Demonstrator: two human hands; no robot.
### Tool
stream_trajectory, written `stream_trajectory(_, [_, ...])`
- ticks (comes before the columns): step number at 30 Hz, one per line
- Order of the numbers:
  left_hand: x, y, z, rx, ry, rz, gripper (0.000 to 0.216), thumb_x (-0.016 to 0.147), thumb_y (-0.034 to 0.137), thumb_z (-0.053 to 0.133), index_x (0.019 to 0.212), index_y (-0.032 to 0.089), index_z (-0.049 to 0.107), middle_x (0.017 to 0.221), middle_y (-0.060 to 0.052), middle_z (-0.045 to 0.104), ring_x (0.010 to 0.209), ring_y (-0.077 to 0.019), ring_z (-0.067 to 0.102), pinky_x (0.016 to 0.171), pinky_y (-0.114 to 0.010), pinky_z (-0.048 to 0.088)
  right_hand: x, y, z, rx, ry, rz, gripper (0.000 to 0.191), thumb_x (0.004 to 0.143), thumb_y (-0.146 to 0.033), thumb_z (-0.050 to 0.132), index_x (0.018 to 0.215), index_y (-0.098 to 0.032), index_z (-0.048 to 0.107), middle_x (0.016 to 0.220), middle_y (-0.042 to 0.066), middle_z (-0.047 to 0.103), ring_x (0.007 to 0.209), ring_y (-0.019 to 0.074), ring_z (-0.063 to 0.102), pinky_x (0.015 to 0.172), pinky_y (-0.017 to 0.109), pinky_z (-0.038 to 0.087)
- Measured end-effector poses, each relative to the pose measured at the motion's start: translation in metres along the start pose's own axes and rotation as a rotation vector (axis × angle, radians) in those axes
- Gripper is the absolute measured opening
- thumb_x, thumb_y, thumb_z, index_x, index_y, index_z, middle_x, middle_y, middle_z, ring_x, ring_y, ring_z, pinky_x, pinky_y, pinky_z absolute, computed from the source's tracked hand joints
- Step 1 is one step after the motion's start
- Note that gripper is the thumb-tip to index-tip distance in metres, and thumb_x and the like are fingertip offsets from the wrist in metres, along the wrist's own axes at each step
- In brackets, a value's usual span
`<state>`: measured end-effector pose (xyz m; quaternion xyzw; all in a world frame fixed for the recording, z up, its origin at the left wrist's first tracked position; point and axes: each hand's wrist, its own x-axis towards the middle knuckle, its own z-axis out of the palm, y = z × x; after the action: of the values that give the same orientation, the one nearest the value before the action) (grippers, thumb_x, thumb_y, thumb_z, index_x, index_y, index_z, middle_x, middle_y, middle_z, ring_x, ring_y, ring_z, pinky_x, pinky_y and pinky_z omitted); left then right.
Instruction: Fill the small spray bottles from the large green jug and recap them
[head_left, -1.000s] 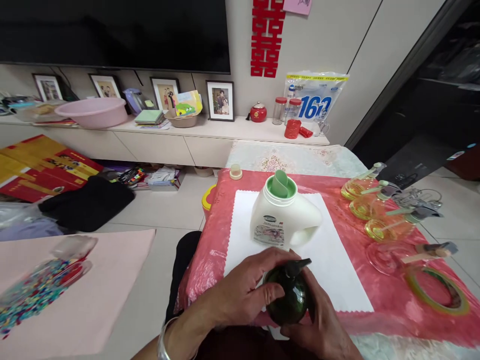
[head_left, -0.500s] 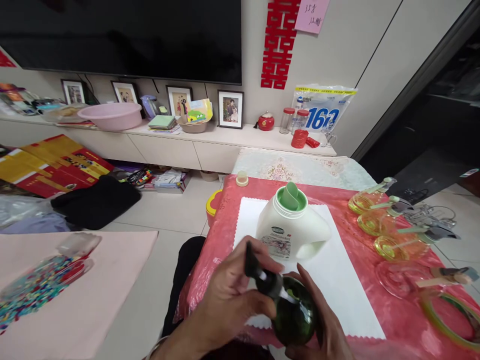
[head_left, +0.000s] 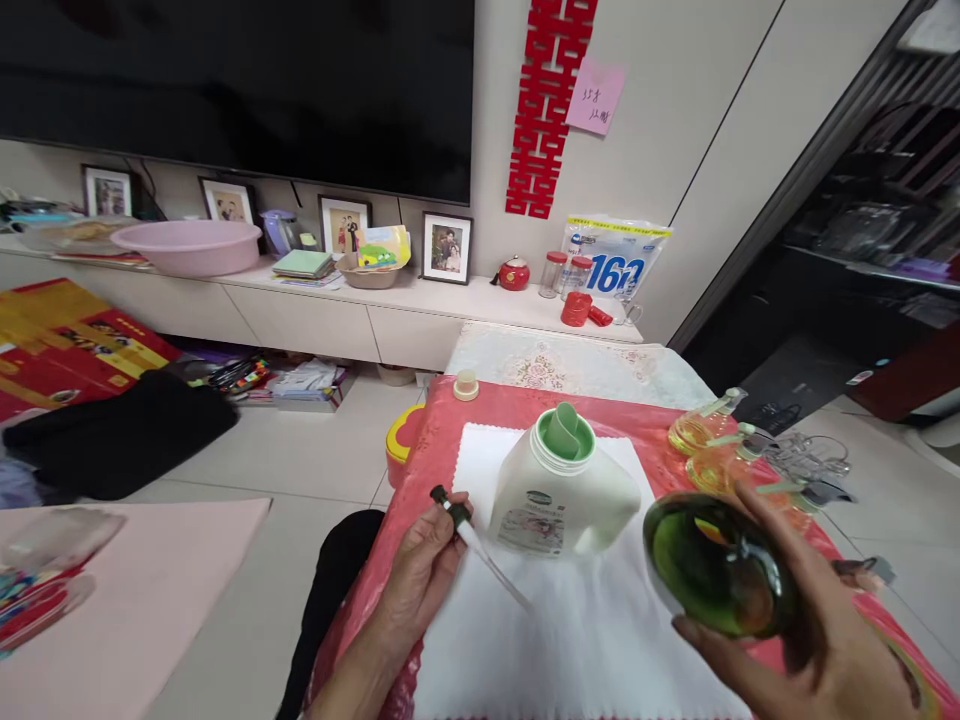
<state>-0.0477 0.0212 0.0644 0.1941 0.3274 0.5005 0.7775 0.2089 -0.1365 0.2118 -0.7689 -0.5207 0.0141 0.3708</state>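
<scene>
Our left hand (head_left: 426, 560) pinches the pump (head_left: 458, 515), slanting down-right; our right hand (head_left: 840, 630), lower right, grips the bottle (head_left: 716, 565), seemingly tilted; the jug (head_left: 551, 500) stands between.

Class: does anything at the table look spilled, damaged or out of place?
No spill or damage shows. Slightly odd: a pump sits in the left hand, apart from the green bottle, and the white jug stands uncapped.
</scene>
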Motion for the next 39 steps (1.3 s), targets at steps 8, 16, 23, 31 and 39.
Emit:
stream_trajectory(8, [0.003, -0.033, -0.026, 0.061, 0.004, -0.021, 0.052, 0.053, 0.04, 0.103, 0.097, 0.019, 0.083, 0.093, -0.005, 0.077, 0.081, -0.0144, 0.067, 0.071, -0.021, 0.053, 0.079, -0.019, -0.008, -0.333, 0.126, -0.622, 0.059, 0.102, -0.042, 0.053, 0.154, -0.019, 0.04, 0.14, 0.012, 0.051, 0.122, 0.0313, 0.055, 0.1, 0.047, 0.049])
stream_trajectory(16, [0.009, -0.037, -0.037, 0.056, -0.016, -0.026, 0.05, 0.056, 0.04, 0.102, 0.097, 0.02, 0.082, 0.096, -0.006, 0.074, 0.087, -0.017, 0.066, 0.074, -0.024, 0.055, 0.105, -0.039, -0.003, -0.528, 0.078, -0.848, 0.061, 0.092, -0.024, 0.053, 0.152, -0.018, 0.044, 0.138, 0.017, 0.049, 0.115, 0.0359, 0.055, 0.088, 0.049, 0.048])
stream_trajectory(23, [0.009, -0.036, -0.036, 0.055, -0.016, -0.036, 0.049, 0.057, 0.039, 0.101, 0.097, 0.019, 0.082, 0.098, -0.006, 0.074, 0.089, -0.0182, 0.067, 0.073, -0.024, 0.055, 0.109, -0.056, -0.005, -0.688, 0.115, -0.91, 0.057, 0.085, -0.012, 0.049, 0.142, -0.019, 0.048, 0.134, 0.017, 0.052, 0.12, 0.0362, 0.055, 0.09, 0.05, 0.045])
stream_trajectory(31, [0.01, -0.038, -0.037, 0.05, -0.003, -0.039, 0.05, 0.055, 0.039, 0.102, 0.096, 0.019, 0.082, 0.098, -0.006, 0.074, 0.09, -0.0181, 0.066, 0.073, -0.024, 0.056, 0.114, -0.066, -0.005, -0.787, 0.123, -0.947, 0.056, 0.085, -0.009, 0.05, 0.14, -0.023, 0.046, 0.132, 0.016, 0.054, 0.118, 0.0349, 0.055, 0.09, 0.05, 0.044])
stream_trajectory(39, [0.01, -0.037, -0.035, 0.057, -0.015, -0.033, 0.049, 0.056, 0.04, 0.102, 0.095, 0.019, 0.082, 0.094, -0.007, 0.073, 0.086, -0.0177, 0.065, 0.071, -0.025, 0.056, 0.116, -0.072, -0.007, -0.826, 0.132, -0.953, 0.061, 0.08, -0.005, 0.049, 0.137, -0.025, 0.045, 0.132, 0.016, 0.054, 0.118, 0.0346, 0.055, 0.092, 0.051, 0.044])
